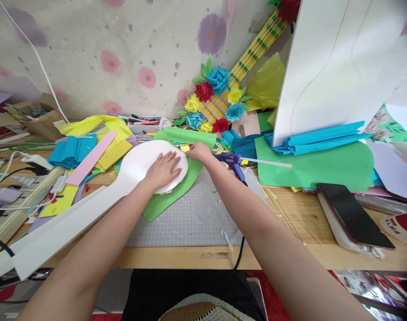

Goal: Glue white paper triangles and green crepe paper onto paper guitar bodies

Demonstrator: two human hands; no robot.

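Head view, left hand: I am pressing my left hand [164, 170] flat, fingers spread, on the round end of the white foam cutout [136, 167], which is shaped like a small guitar.
Head view, right hand: my right hand [199, 152] is resting at the far right rim of the round part, fingers curled together; I cannot tell if it is pinching something, maybe a pen or a small blade.
Head view, the cutout: it is lying on a green paper sheet [172, 191], which is lying partly on the grey cutting mat [203, 214]. Its long neck is pointing toward my left, over the table edge.
Head view, doing it well: I am judging that the flat hand must hold the foam without sliding, and the right hand should follow the rim closely, so the line on the green paper is staying true.
Head view, around: a blue glue gun [235, 162] is lying just beside my right wrist, a phone [354, 214] is well apart on the right, and a yellow paper guitar with flowers [223, 100] is leaning on the wall behind.
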